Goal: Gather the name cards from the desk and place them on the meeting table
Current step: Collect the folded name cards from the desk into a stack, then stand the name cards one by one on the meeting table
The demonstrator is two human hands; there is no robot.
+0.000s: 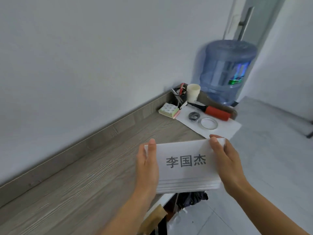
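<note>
I hold the cards (184,167) as one stack between both hands, over the desk (84,175) at its right edge, so that part of the stack hangs out past that edge above the floor (271,158). I cannot tell whether the stack's underside touches the desk.

My left hand (147,167) grips the stack's left end, thumb laid flat along the top card and the other fingers mostly hidden beneath. My right hand (227,165) grips the right end, thumb pressed on the far corner and fingers wrapped round behind. The hands are apart, one at each end of the stack.

The top card is white and faces me, with three black printed characters across its middle. Along the near side the edges of several more cards show in layers.

At the desk's far end lies a white sheet (225,131) that juts over the right edge. On it are a black ring (194,115), a clear round lid (208,123) and a pump (216,112) with a red handle. Just left of the sheet sits a small pad (169,110), and in the desk's far corner stands a white cup (193,94) beside some blurred clutter. Past the far end a blue bottle (225,70) stands. A white wall (84,56) runs along the desk's left side.
</note>
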